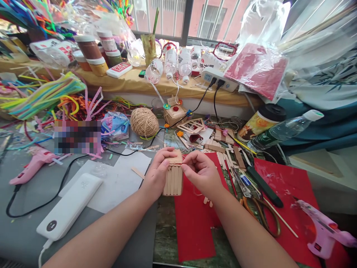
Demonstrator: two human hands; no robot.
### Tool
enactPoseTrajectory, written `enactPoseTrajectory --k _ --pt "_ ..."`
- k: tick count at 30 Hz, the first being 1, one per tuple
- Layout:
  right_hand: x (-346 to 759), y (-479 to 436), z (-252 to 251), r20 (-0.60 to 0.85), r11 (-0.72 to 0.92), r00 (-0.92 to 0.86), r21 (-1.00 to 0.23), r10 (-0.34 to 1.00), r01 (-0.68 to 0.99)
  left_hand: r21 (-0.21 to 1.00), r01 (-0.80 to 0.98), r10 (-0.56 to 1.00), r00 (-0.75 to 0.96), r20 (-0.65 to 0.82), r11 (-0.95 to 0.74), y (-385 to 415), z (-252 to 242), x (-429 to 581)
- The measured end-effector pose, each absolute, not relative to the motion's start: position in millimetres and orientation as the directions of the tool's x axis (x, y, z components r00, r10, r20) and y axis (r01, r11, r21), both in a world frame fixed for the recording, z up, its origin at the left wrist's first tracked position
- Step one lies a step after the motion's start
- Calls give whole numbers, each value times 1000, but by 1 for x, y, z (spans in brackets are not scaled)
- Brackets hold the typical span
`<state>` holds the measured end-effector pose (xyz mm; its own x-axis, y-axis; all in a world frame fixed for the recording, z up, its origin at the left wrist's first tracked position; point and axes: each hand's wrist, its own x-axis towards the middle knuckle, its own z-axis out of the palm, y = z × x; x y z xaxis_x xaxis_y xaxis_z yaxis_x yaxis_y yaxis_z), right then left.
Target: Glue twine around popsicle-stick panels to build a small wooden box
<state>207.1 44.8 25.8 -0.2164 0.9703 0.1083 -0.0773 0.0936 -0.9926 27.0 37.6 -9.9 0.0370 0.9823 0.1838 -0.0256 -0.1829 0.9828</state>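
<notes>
My left hand point(158, 169) is wrapped round a small box of wooden craft sticks point(173, 180), held upright above the table. Its front is a row of vertical sticks, and the top looks like a tan, rounded lid. At the box's upper right edge, my right hand point(202, 169) has thumb and forefinger pinched together. A thin reddish strand shows near those fingertips, but what they grip is too small to make out. Behind the box lies a ball of twine point(144, 123). Beneath my right hand is red paper point(192, 223) with a few loose stick pieces.
Pink glue guns lie left point(36, 163) and right point(320, 227). A white power bank point(69, 206) rests at left. Scissors point(262, 216), a green-handled cutter point(264, 186) and loose craft sticks point(214, 147) crowd the right. A bottle point(284, 130) and tumbler point(260, 121) stand behind, tilted in view.
</notes>
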Motion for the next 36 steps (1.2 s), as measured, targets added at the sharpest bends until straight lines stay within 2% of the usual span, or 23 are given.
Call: enactPoseTrajectory --k 16,36 --pt "193 39 16 45 10 -190 -983 981 -182 975 -42 973 64 222 -220 35 -13 29" --pt "195 42 11 77 44 -181 -983 980 -178 971 4 967 91 238 -240 38 -12 25"
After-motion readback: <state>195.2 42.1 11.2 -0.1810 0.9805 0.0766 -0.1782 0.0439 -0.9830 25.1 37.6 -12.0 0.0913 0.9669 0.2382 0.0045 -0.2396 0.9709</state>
